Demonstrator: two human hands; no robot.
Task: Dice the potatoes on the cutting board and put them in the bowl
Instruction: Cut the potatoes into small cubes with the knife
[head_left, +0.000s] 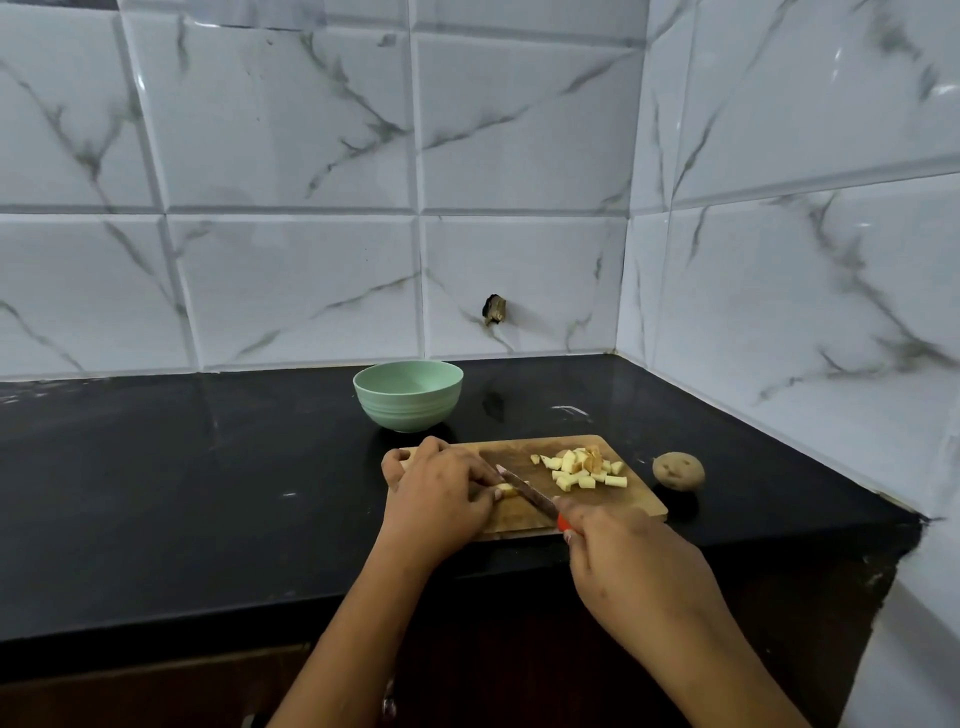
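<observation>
- The black counter is used as the work place, and all the things are set near its back corner by the tiled wall.
- The board is laid flat near the front edge. There it is easy to reach, and the counter is saved from the blade.
- The right hand is wrapped tight round the knife at its red handle, by the board's front edge.
- The left hand is pressed down on the board's left side. Its fingers are curled over a small potato piece so that it cannot slide.
- The bowl is stood just behind the board, close enough for a quick move of the cubes. Nothing can be seen inside it.
- A whole potato lies on the counter just right of the board, likely saved for cutting next.
- The knife is held slanted, with its blade set on the piece, right beside the left fingertips.
- The cubes are piled on the board's right side, so room is made for cutting.
- The piece is pinned on the board and is touched by the blade.
</observation>
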